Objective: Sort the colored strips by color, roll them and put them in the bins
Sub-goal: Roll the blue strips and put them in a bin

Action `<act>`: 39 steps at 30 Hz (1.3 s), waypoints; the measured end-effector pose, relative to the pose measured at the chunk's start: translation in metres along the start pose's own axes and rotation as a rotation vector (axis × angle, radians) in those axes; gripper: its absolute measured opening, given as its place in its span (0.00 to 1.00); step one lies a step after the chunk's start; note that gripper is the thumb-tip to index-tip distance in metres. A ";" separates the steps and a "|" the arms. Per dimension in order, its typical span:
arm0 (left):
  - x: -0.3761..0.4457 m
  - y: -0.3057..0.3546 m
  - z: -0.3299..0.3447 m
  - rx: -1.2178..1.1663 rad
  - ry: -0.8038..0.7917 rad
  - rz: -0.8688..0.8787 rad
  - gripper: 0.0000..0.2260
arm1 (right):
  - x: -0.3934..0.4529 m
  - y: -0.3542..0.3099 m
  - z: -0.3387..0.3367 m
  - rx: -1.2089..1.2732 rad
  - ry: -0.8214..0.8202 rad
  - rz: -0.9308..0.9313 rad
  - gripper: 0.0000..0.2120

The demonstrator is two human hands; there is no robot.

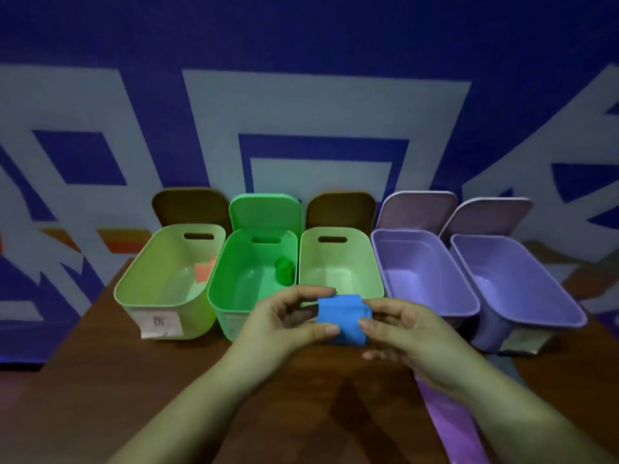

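Note:
A blue strip (341, 318), rolled into a thick bundle, is held between both hands just in front of the bins. My left hand (284, 324) pinches its left side with thumb and fingers. My right hand (398, 333) grips its right end. Five open bins stand in a row: a light green bin (134, 286) with an orange strip (202, 271) inside, a green bin (227, 296) holding a rolled green strip (284, 269), a pale green bin (375, 262), and two purple bins (465, 296) (549, 296). A purple strip (445, 420) lies flat on the table under my right forearm.
The brown table (100, 380) ends at its left edge near a blue floor. The bins' lids (264, 209) lean against the blue and white patterned wall behind. A paper label (160, 324) is stuck to the light green bin's front.

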State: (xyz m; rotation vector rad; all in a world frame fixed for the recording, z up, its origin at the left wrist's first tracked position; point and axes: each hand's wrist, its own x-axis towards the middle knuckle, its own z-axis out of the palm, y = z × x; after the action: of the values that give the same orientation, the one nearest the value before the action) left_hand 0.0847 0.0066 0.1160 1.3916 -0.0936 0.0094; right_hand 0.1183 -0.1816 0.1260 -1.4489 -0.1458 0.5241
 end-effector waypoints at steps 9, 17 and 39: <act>0.037 0.050 0.013 -0.037 0.060 0.012 0.16 | 0.019 -0.064 -0.006 -0.178 0.030 -0.117 0.11; 0.082 0.034 0.008 0.045 0.114 0.009 0.16 | 0.063 -0.059 -0.031 -0.441 0.094 -0.243 0.14; 0.251 -0.116 -0.007 0.836 0.034 -0.192 0.14 | 0.236 0.030 -0.138 -1.318 0.023 -0.176 0.31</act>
State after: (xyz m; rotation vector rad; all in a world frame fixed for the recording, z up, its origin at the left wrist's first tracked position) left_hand 0.3420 -0.0192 0.0189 2.2304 0.0866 -0.0979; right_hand 0.3736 -0.2051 0.0275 -2.6784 -0.6839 0.2272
